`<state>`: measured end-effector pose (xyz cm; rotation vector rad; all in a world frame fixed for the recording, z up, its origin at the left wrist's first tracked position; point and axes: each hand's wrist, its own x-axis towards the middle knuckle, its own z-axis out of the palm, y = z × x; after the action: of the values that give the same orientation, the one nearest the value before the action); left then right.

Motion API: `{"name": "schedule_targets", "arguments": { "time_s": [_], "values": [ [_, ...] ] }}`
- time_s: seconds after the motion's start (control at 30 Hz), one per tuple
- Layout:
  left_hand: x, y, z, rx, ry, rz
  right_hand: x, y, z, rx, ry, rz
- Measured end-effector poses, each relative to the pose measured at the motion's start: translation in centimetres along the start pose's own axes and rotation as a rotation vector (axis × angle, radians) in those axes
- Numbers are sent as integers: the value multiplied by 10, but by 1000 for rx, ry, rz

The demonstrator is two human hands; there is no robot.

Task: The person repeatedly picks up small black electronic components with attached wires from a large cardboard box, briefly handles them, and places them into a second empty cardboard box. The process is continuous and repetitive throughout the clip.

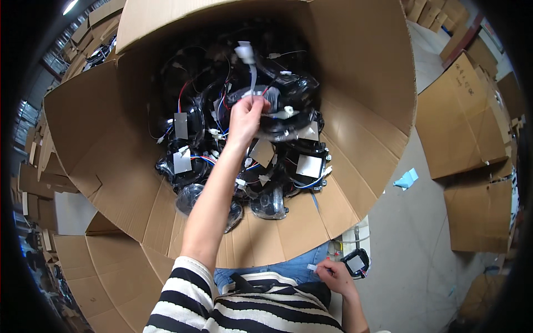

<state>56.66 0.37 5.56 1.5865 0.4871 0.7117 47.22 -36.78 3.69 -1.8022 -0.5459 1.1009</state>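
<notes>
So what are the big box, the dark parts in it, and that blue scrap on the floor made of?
The big box: matte brown cardboard, judging by its creased, folded panels. The dark parts: probably glossy black plastic, since they catch highlights, some with a clear film-like layer. The blue scrap: perhaps thin film or paper; its creases leave that open.

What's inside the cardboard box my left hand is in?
The cardboard box holds black units, coloured wires, white connectors and pale plates. Your left hand covers some; anything beneath is hidden.
</notes>
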Motion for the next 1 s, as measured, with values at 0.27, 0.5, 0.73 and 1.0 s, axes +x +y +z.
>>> {"name": "schedule_targets", "arguments": {
  "time_s": [0.27,0.5,0.73,1.0],
  "values": [
    [-95,103,-58,34,-470,-237,5,-1,-2,26,-32,-18],
    [-182,77,-94,211,-312,-441,12,-13,3,-57,-45,-62],
    [-239,37,-60,265,-535,-106,11,-17,13,-133,-79,-122],
    [-266,11,18,179,-765,-94,-25,-8,-1,-31,1,54]
  ]
}}
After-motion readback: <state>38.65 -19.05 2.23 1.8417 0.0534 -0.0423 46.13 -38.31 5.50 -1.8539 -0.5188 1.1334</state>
